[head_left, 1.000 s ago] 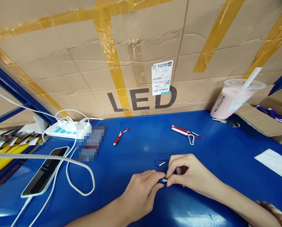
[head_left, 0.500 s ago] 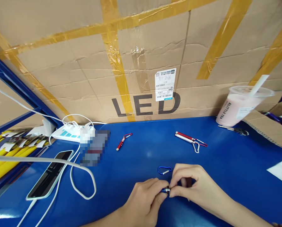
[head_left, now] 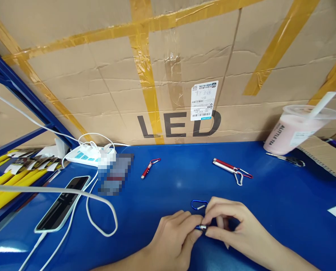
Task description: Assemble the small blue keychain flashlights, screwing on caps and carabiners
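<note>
My left hand point(head_left: 175, 235) is closed around a small blue keychain flashlight point(head_left: 202, 227), whose silver end pokes out past the thumb and forefinger. Most of its body is hidden in that hand. My right hand point(head_left: 230, 222) pinches at the silver end with thumb and index finger, its other fingers curled beneath. Just behind the right fingertips a blue carabiner clip point(head_left: 198, 204) lies on the blue table point(head_left: 168, 195), partly covered by the hand.
Farther back lie a red keychain flashlight point(head_left: 146, 170) and a red and silver pair point(head_left: 224, 165) with clips. A drink cup point(head_left: 294, 131) and a key point(head_left: 286, 159) stand right. At left are a phone point(head_left: 62, 205), white cables and a power strip point(head_left: 83, 155). A cardboard box point(head_left: 105, 82) backs the table.
The whole view has shifted slightly, so things sit a little farther right. Both hands stay together at the flashlight's end, and the right hand now covers part of the blue carabiner.
</note>
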Available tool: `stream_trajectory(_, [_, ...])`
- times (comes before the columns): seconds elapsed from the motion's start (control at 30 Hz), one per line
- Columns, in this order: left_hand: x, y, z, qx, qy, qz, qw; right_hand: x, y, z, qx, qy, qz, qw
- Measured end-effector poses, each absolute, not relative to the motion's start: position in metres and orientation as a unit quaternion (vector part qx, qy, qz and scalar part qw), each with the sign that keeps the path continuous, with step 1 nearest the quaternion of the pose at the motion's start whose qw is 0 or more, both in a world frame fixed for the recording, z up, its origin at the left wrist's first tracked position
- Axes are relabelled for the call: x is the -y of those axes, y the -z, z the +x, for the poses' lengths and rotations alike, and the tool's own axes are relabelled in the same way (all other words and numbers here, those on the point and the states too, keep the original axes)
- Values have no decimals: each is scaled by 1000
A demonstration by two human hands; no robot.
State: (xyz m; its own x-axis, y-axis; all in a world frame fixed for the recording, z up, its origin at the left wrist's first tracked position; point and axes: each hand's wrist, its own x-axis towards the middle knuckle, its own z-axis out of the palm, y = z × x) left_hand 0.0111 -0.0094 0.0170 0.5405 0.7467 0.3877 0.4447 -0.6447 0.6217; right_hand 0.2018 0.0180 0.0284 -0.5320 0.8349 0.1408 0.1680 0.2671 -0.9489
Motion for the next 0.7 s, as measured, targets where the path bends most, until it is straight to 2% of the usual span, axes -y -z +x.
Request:
stream_trajectory(0.4, [11,-13,11,-368,-298,833,284,-18,-32,200,667,-566,-363,322])
stream_trajectory(0.7, [11,-15,13,-370,-309,831,276,-19,-29,202,645,-569,-397,319])
